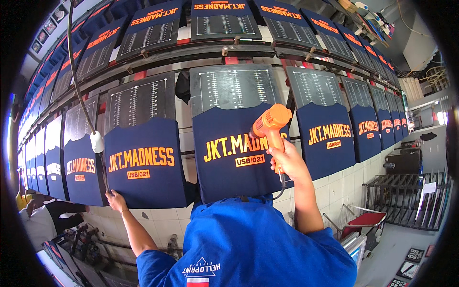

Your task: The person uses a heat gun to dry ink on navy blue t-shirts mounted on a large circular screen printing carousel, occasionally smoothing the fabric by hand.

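My right hand (pixel 287 161) grips the handle of an orange heat gun (pixel 270 123), whose nozzle points at the printed lettering on a navy shirt (pixel 229 167) stretched over a dark pallet board (pixel 232 88). My left hand (pixel 116 200) pinches the lower edge of the neighbouring navy shirt (pixel 143 186) with orange print, to the left. The heat gun's black cord (pixel 282 184) hangs down from under my right hand. I wear a blue shirt (pixel 248 244) that fills the lower middle.
Long rows of pallet boards carrying navy printed shirts (pixel 330 138) curve left and right, with a second row (pixel 222 21) above. A cable with a white plug (pixel 97 142) hangs at left. Another person's arm (pixel 36 203) shows far left. A metal rack (pixel 406 201) and red-topped stand (pixel 366 220) are at right.
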### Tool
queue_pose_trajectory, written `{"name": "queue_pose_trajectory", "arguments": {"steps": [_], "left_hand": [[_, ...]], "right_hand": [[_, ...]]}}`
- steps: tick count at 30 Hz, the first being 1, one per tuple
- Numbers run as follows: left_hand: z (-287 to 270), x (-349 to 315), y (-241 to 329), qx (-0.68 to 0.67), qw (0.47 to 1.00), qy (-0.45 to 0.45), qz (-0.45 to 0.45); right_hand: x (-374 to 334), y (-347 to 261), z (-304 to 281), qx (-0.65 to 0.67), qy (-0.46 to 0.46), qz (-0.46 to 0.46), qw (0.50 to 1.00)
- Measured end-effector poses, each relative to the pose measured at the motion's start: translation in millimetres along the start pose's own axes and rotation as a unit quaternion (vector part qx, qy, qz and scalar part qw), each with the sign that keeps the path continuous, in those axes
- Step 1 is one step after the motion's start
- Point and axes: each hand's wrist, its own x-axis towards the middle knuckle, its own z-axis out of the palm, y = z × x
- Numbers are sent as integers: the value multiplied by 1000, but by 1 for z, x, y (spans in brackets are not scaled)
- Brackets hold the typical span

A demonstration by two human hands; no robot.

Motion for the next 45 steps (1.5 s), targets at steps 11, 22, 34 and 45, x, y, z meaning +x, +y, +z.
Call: {"name": "queue_pose_trajectory", "arguments": {"steps": [11, 22, 34, 45], "left_hand": [[11, -1, 1, 49, 998, 27, 8], [8, -6, 6, 62, 998, 27, 6], [-4, 14, -10, -25, 997, -60, 33], [3, 27, -27, -115, 984, -122, 59]], "right_hand": [[-3, -1, -3, 3, -15, 31, 999], [-33, 6, -7, -48, -22, 48, 997], [-32, 5, 2, -50, -66, 47, 995], [8, -10, 10, -74, -54, 15, 996]]}}
